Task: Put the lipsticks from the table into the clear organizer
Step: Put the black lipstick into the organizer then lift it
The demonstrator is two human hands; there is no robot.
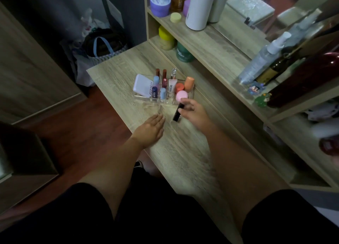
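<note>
The clear organizer (191, 92) stands on the wooden table (117, 82), holding several lipsticks and balm sticks upright, a white flat case, a small tube and round pink and orange pots. My right hand (194, 113) is just in front of the organizer's near right corner, fingers closed on a black lipstick (178, 113) that tilts with its lower end close to the tabletop. My left hand (151, 128) lies flat on the table, palm down, fingers apart, a little left of the black lipstick and holding nothing.
A shelf unit (229, 47) rises behind and right of the organizer, with jars, a tall white bottle (200, 7), spray bottles (264, 60) and a dark red bottle (302, 80). Bags (102, 47) sit on the floor beyond the table's left edge.
</note>
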